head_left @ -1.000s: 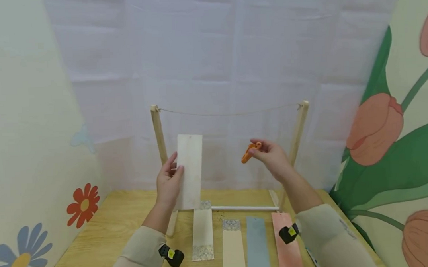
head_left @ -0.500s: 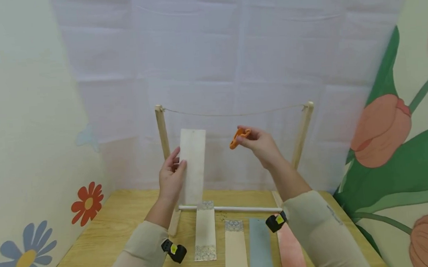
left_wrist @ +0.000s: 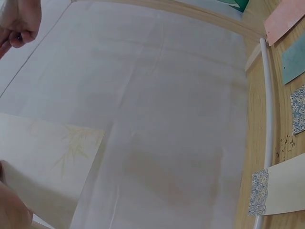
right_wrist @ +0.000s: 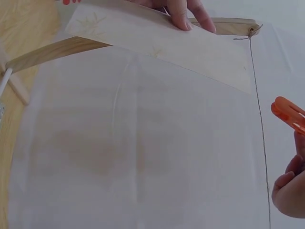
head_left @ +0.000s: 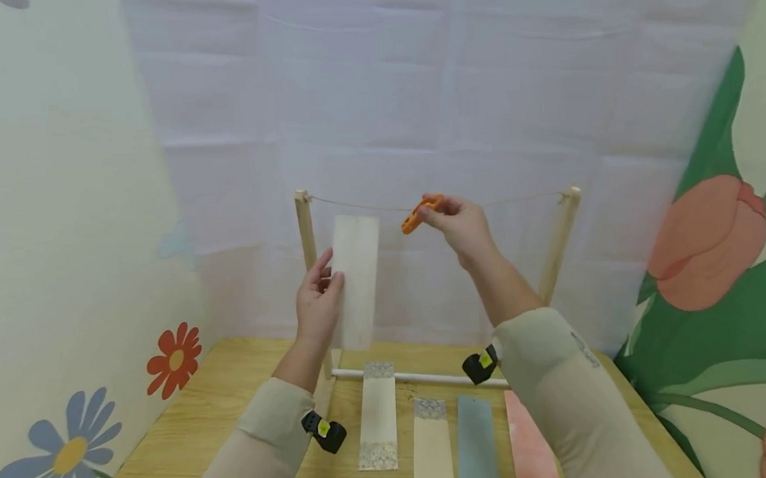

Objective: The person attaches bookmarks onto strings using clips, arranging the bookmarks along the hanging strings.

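My left hand (head_left: pixel 316 302) holds a white paper strip (head_left: pixel 358 279) upright by its left edge, thumb in front. Faint bamboo leaves are printed on the strip, as the left wrist view shows. Between the thumb and fingers of my right hand (head_left: pixel 462 228) is an orange clothespin (head_left: pixel 415 216), its front end pointing left. A thin string (head_left: pixel 522 199) runs between two wooden posts. The clothespin is close to the string, partly overlapping it in the head view. The strip's top edge lies just below the string there; contact cannot be made out.
The wooden posts (head_left: pixel 306 232) stand left and right, joined low down by a white rod (head_left: pixel 421 377). On the table (head_left: pixel 191 411) lie two cream strips with patterned ends (head_left: pixel 378 417), a blue-grey strip (head_left: pixel 477 442) and a pink strip (head_left: pixel 529 439). A white cloth (head_left: pixel 377 111) hangs behind.
My right hand has carried the clothespin left and up to the string's height. The left hand has raised the white strip a little. The head view has shifted slightly.
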### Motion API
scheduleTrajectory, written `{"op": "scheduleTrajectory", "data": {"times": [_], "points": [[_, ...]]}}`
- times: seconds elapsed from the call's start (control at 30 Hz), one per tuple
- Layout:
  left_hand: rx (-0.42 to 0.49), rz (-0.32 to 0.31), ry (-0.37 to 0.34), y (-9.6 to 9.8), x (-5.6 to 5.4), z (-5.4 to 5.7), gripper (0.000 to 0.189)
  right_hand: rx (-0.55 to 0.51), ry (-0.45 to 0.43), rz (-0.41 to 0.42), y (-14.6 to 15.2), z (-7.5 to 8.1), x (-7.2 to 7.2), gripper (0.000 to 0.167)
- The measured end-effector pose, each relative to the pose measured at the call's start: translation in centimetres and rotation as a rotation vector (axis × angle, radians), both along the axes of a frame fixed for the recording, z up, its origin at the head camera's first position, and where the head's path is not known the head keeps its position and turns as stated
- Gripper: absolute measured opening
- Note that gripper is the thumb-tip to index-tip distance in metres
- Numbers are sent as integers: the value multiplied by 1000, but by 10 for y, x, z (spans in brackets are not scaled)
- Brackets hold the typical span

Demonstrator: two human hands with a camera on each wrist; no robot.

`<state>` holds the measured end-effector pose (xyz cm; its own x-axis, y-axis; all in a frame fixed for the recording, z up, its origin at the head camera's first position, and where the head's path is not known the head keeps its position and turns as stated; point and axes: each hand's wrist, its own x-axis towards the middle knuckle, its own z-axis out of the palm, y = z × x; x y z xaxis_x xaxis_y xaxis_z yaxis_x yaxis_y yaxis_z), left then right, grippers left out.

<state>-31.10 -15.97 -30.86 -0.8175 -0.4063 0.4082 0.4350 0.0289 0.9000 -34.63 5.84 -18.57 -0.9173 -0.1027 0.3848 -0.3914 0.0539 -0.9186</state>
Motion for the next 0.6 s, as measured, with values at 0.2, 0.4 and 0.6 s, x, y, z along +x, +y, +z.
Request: {"op": "scheduleTrajectory", "data": {"times": [0.2,0.4,0.6], "points": [[69,93,97,6,-3,6,40,-41,33,-35,-9,10,-4,29],[193,196,170,12,-4,11,33,-46,37,-28,-21,22,-6,27],[255,207,194,14,-5,15,31,-51,68,1,-37,35,-7,32]]}}
